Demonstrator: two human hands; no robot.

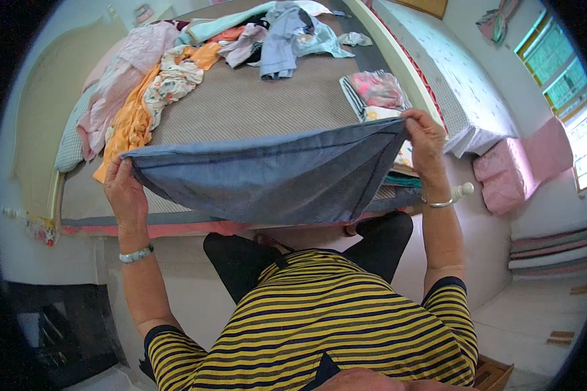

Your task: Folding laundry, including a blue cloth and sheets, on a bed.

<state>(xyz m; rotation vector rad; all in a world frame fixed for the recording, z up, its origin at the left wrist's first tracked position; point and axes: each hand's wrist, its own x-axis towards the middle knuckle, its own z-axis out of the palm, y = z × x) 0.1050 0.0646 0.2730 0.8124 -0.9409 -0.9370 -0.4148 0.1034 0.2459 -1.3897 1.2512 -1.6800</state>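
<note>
A blue-grey cloth garment (274, 176) hangs stretched between my two hands above the near edge of the bed. My left hand (125, 195) pinches one upper corner of it. The opposite corner is gripped by my right hand (424, 141), raised a little higher. Between them the upper edge runs nearly straight, and the fabric sags below with dark seams showing. Just behind my right hand lies a stack of folded clothes (376, 93), with pink and striped pieces on top; the garment hides part of it.
Loose clothes (283, 39) are heaped at the far side of the bed mat (225, 112). Orange fabric (134, 124) and a pink quilt (127, 78) lie along the left. A cream headboard (54, 97) stands left. At right are a second bed (445, 63) and a pink-covered chair (508, 171).
</note>
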